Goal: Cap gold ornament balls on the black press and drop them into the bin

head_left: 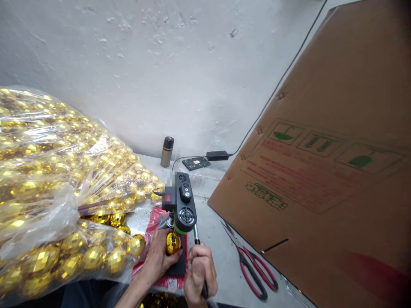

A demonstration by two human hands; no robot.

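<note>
My left hand (158, 251) is curled round a gold ball (174, 243), thumb along the near side, fingers on the far left. The ball sits right under the head of the black press (185, 201), above the dark base plate (176, 268). My right hand (201, 270) is wrapped in a fist around the lever (196, 233), on its black grip.

On handling: I'd guess the ball is light, probably hollow plastic, with a thin, fairly stiff shell. The mirror facets look slick, so I'd expect it to roll or twist if pinched at just one spot. Squeezing hard could dent it or scuff the shine, I reckon. Best hold, imo, is low around the widest part, thumb and fingers on opposite sides, with the top left free and fingertips well clear of the press head. The lever looks like rigid metal; gripping near its end should give the most leverage. Loads more balls in the clear bag (61, 214) on my left.
</note>
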